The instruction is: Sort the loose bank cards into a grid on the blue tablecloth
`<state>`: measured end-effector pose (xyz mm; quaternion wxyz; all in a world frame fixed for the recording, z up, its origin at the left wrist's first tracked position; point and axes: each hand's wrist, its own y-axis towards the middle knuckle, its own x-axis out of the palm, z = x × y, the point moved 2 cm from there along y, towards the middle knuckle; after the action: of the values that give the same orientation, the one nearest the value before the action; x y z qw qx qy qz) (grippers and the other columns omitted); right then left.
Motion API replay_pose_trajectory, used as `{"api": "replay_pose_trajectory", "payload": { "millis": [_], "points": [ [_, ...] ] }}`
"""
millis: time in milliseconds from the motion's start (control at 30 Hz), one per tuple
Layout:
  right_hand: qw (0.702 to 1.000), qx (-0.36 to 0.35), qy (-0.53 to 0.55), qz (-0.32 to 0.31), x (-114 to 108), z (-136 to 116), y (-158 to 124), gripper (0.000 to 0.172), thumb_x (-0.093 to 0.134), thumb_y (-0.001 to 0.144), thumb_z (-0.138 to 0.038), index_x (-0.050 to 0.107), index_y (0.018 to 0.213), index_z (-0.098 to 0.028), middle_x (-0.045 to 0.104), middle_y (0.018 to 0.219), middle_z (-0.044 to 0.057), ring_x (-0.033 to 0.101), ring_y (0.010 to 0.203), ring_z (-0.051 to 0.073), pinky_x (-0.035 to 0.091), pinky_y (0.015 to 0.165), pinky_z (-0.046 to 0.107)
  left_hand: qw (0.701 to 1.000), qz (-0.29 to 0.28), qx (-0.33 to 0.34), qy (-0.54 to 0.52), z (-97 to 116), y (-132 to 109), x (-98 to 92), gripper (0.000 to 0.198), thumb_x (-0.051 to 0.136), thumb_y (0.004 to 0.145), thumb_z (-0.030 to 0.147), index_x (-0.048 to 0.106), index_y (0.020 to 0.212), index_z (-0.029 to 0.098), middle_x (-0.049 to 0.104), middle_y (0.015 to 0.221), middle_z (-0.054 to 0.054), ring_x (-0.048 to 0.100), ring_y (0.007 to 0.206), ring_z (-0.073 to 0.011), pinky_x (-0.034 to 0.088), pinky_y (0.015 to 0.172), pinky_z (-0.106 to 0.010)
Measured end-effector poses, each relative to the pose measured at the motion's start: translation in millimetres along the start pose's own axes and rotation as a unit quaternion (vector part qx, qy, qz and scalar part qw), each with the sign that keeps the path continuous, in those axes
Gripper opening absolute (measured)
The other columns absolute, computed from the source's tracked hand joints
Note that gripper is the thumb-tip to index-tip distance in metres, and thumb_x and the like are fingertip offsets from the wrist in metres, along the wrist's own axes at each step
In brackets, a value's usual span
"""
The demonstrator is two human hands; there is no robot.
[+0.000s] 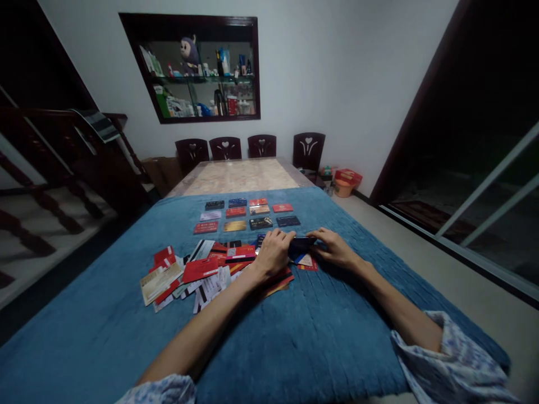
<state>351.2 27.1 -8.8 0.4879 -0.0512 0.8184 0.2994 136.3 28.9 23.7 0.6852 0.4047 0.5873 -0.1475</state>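
Observation:
Dark cards [302,242], apparently a small stack, are held up on edge between my two hands. The closed fingers of my left hand [273,252] grip their left end. On the right end, the thumb and fingers of my right hand [334,248] pinch them. Under and beside my left hand spreads a loose heap of red, white and beige cards [201,270]. A few cards [308,261] lie below the held ones. Beyond the hands, small card piles stand in rows, among them a gold one [234,225], a black one [261,223] and a dark blue one [288,221].
A blue cloth [113,314] covers the near part of the long table; its far end shows a marbled top [240,173]. Dark chairs [225,148] stand behind it. An orange bucket [345,186] is on the floor at the right, and a shelf niche [193,78] is set into the wall.

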Motion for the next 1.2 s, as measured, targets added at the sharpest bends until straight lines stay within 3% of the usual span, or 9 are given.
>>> {"api": "replay_pose_trajectory", "payload": {
  "millis": [467,667,833,1200],
  "points": [
    [0.998,0.024,-0.041,0.037,8,-3,1,0.037,0.053,0.086,-0.020,0.058,0.122,-0.021,0.065,0.094,0.007,0.060,0.082,0.021,0.047,0.078,0.034,1.000,-0.019,-0.020,0.005,0,-4,7.5,0.049,0.045,0.084,0.004,0.046,0.131,0.018,0.068,0.110,-0.009,0.057,0.102,-0.0236,0.042,0.085,-0.036],
    [0.999,0.015,-0.025,0.045,7,-8,2,0.033,0.051,0.087,-0.018,0.057,0.120,-0.021,0.067,0.096,0.008,0.062,0.084,0.022,0.047,0.080,0.035,0.999,-0.023,-0.030,0.004,0,-4,4.9,0.049,0.045,0.084,0.005,0.045,0.131,0.017,0.067,0.114,-0.010,0.056,0.102,-0.0246,0.039,0.087,-0.038],
    [0.999,-0.018,-0.014,0.037,9,-10,3,0.044,0.053,0.080,-0.012,0.055,0.123,-0.019,0.067,0.104,0.010,0.061,0.094,0.024,0.046,0.083,0.038,0.999,-0.022,-0.040,0.002,-2,-4,5.9,0.049,0.046,0.083,0.005,0.046,0.130,0.017,0.068,0.114,-0.010,0.057,0.102,-0.0253,0.037,0.090,-0.040],
    [0.997,-0.040,-0.024,0.068,12,-8,3,0.051,0.057,0.077,-0.020,0.049,0.127,-0.018,0.065,0.109,0.013,0.059,0.097,0.027,0.046,0.083,0.042,0.996,-0.017,-0.074,-0.040,-2,-3,1.9,0.056,0.044,0.080,0.004,0.045,0.134,0.017,0.068,0.115,-0.011,0.055,0.105,-0.0256,0.033,0.095,-0.042]
  ]
}}
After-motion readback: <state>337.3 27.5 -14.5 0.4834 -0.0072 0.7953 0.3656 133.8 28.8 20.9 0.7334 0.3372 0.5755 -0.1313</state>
